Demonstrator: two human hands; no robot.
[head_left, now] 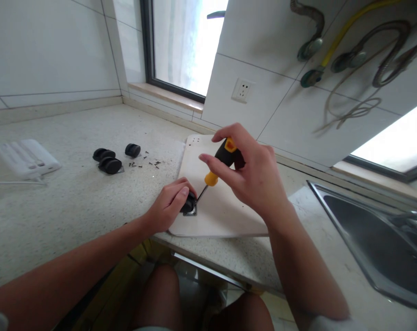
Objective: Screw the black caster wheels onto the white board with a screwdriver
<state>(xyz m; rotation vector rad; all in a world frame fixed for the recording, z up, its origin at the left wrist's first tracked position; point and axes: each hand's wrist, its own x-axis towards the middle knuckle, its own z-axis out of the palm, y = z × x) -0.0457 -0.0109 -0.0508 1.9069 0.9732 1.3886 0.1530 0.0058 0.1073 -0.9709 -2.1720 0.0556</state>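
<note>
A white board (222, 207) lies flat on the speckled countertop (74, 202). A black caster wheel (189, 203) with a metal plate sits at the board's near left corner. My left hand (169, 204) is shut on that caster, holding it down. My right hand (250, 172) grips a screwdriver (219, 161) with a black and orange handle. Its thin shaft slants down to the caster's plate.
Three loose black casters (108, 161) and several small dark screws (148, 162) lie on the counter to the left. A white power strip (27, 158) rests at far left. A steel sink (374, 239) is on the right. A wall socket (243, 90) and hoses (360, 50) are behind.
</note>
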